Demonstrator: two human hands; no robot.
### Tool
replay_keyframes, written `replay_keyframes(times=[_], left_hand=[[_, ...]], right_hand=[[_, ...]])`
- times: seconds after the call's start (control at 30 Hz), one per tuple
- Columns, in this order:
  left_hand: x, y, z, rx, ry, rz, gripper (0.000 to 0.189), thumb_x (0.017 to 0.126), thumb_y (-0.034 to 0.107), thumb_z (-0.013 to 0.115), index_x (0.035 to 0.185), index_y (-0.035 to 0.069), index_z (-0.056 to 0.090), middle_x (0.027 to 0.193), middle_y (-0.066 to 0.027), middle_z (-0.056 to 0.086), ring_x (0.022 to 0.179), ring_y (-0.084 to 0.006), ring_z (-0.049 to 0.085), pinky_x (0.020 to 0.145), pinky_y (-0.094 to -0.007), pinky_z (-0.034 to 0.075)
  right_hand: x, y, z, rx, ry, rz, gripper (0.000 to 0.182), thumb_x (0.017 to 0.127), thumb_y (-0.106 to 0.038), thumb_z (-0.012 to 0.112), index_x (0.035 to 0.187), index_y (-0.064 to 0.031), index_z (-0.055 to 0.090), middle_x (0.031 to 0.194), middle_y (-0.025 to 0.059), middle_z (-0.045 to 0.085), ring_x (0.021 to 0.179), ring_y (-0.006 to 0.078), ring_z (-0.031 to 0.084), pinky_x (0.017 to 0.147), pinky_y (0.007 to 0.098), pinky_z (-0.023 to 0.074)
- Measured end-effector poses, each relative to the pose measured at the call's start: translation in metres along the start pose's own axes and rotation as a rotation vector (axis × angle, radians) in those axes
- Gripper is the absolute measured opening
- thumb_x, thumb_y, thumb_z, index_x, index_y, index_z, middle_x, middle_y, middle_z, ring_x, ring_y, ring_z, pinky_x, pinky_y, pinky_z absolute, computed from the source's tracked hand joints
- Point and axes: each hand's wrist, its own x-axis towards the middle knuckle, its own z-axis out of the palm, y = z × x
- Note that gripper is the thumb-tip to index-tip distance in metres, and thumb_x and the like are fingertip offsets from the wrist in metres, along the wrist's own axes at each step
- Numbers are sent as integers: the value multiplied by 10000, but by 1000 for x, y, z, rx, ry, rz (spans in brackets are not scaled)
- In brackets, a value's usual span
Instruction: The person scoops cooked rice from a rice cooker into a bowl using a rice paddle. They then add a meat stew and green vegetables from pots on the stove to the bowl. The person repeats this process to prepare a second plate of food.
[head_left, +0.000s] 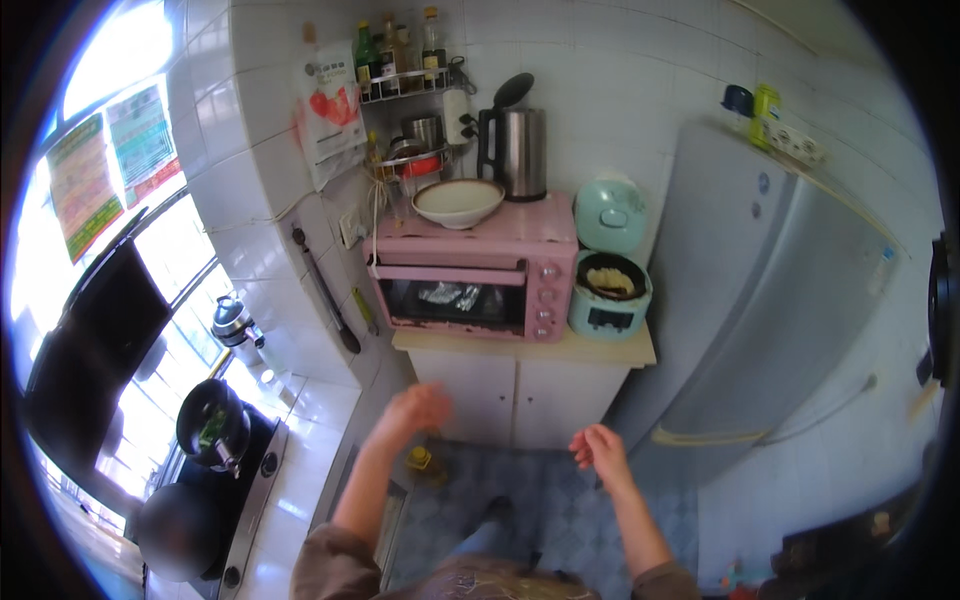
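My left hand (421, 409), blurred, is raised in front of the white cabinet's left door (463, 390); nothing shows in it. Fingers loosely curled and seemingly empty, my right hand (601, 454) hangs near the cabinet's right side and the refrigerator's lower part. On the cabinet top stands a pink toaster oven (450, 251), with foil (450, 295) visible through its glass door. A wide bowl (459, 204) and a stainless electric kettle (523, 154), lid up, rest on the oven. Beside it, a mint-green rice cooker (611, 322) has its lid raised, showing pale food (609, 281) in the pot.
A grey refrigerator (720, 262) stands at right. At left, a wok (187, 427) with green vegetables (213, 429) sits on a gas stove (251, 480) under a dark range hood (105, 322). A yellow-capped bottle (421, 459) stands on the floor. A wire rack (405, 84) holds sauce bottles.
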Motion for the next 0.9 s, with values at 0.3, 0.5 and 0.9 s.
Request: replay_keyframes(times=[0.3,0.5,0.9], left_hand=[[288,157,-95,-118,438,266,642,867,497,490,1244,-18,421,1047,-145,543,881,-243,593,725,-366,522],[351,172,-108,-4,523,199,488,859,433,522,1056,-14,533,862,-111,572,645,-188,588,509,-339,551],[314,169,-33,416,616,606,279,882,173,464,1053,-41,519,873,-53,561,782,-102,492,711,-221,400]], right_hand=[[252,-161,39,21,-181,-247,266,940,-230,417,1041,-34,566,810,61,612,609,107,551,510,241,460],[416,-212,103,-38,-203,-68,385,930,-359,424,1169,-63,478,921,109,600,661,178,594,529,300,504],[465,-207,133,-32,-69,-203,546,962,-434,315,1208,23,483,1179,144,538,1091,212,486,920,317,371]])
